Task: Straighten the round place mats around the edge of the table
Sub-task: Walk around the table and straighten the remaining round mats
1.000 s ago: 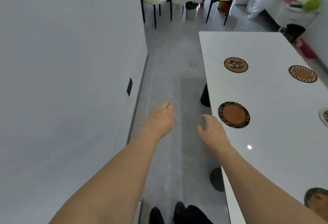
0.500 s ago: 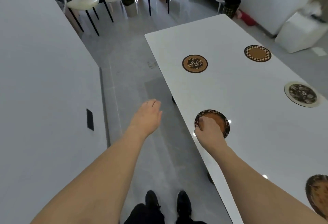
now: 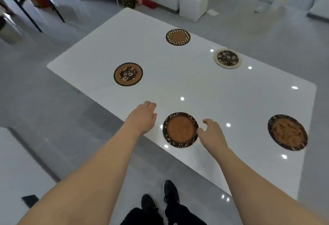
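On the white table (image 3: 204,89) five round mats lie flat and well apart, and the person stands at its near edge with both bare arms stretched out over it. The nearest mat (image 3: 180,129), brown with a dark patterned rim, sits just inside that edge between the hands: the right hand (image 3: 212,134) is loosely curled with its thumb touching the mat's right rim, grasping nothing. The left hand (image 3: 143,117) hangs open just left of the mat, holding nothing.
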A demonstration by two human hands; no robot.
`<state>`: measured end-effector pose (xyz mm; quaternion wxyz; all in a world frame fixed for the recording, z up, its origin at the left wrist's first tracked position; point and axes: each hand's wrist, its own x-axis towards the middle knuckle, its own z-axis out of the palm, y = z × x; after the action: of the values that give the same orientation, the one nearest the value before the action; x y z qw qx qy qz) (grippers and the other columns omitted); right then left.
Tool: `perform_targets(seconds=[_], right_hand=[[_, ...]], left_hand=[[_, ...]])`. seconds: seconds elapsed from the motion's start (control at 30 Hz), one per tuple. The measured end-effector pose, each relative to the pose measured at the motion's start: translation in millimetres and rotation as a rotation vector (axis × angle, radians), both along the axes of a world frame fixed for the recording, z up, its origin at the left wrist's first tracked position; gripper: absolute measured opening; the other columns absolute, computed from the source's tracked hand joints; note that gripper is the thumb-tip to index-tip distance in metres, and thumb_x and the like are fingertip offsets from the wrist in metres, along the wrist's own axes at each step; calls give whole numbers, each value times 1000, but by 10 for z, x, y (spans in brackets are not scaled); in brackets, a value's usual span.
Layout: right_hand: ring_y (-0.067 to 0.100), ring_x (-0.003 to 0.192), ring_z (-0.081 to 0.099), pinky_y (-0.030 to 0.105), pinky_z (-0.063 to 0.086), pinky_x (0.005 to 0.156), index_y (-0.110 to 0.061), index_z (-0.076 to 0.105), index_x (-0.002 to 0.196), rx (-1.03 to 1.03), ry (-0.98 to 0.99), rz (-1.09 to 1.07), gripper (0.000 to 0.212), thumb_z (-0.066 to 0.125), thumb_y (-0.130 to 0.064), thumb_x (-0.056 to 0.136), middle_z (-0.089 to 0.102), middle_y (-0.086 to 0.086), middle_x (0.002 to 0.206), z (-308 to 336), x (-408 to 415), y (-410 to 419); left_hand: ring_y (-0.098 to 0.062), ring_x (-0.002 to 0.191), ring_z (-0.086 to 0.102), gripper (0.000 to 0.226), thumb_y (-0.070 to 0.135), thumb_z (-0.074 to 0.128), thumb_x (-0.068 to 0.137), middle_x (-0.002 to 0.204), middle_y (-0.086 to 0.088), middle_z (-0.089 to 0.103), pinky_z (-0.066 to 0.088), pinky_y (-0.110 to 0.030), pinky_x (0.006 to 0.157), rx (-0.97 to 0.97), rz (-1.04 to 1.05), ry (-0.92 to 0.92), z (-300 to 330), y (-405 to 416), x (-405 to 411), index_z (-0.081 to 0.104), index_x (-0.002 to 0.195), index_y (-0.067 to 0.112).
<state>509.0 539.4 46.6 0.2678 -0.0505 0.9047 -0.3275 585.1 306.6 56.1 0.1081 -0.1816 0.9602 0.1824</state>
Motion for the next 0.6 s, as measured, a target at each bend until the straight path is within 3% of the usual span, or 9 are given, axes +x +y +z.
perform_targets(seconds=[0.1,0.23,0.33,0.37,0.4,0.43,0.47,0.53,0.6], right_hand=[[23,124,48,30,38,97,-9,41,141,0,-45,-115,54,51,-22,90,44,12,144,-127,-86,-34],[7,80,44,18,36,66,-6,39,142,-31,-155,-298,56,53,-19,90,55,13,131,-373,-123,-212],[21,102,56,25,41,79,-4,44,138,-11,-243,-388,50,51,-18,90,55,11,131,-585,-148,-329],[25,102,60,28,44,79,-3,54,127,-1,-257,-405,39,50,-15,89,61,9,117,-650,-149,-354],[24,85,62,30,47,70,-5,63,101,14,-259,-417,21,49,-11,87,63,5,95,-723,-157,-369],[20,62,55,28,42,56,-10,56,72,37,-254,-425,14,47,-7,84,54,2,69,-775,-165,-385],[16,49,41,26,32,47,-14,41,58,45,-245,-439,25,46,-5,81,41,0,58,-841,-181,-401],[14,45,27,24,21,43,-16,27,54,48,-207,-446,32,44,-2,77,29,-2,53,-886,-209,-415],[14,45,25,24,19,44,-16,25,54,39,-181,-449,31,43,0,74,27,-3,51,-921,-225,-408]], left_hand=[[-31,122,49,43,23,41,98,141,-13,46,41,-41,100,81,-12,-12,-129,-5,-243,41,139,10],[-27,125,49,45,23,42,97,140,-13,49,39,-35,101,248,3,-142,-393,-79,-560,41,139,8],[-26,117,52,38,23,45,94,129,-12,55,41,-33,93,377,109,-249,-631,-115,-730,49,129,7],[-25,108,54,27,22,45,93,117,-10,58,42,-32,87,407,129,-272,-719,-111,-762,55,115,9],[-23,99,53,12,21,47,91,103,-6,58,42,-31,83,422,147,-280,-800,-96,-785,54,98,13],[-21,94,52,6,21,48,90,95,-2,55,41,-30,80,434,170,-276,-870,-67,-801,51,89,16],[-21,93,52,6,22,49,89,95,-1,56,42,-30,79,453,197,-266,-931,-30,-808,51,89,16],[-25,99,56,18,24,51,87,104,-6,61,48,-34,85,469,237,-249,-1029,62,-818,56,98,11],[-30,105,54,25,26,51,85,109,-10,61,50,-44,91,411,259,-245,-1084,145,-815,58,103,9]])
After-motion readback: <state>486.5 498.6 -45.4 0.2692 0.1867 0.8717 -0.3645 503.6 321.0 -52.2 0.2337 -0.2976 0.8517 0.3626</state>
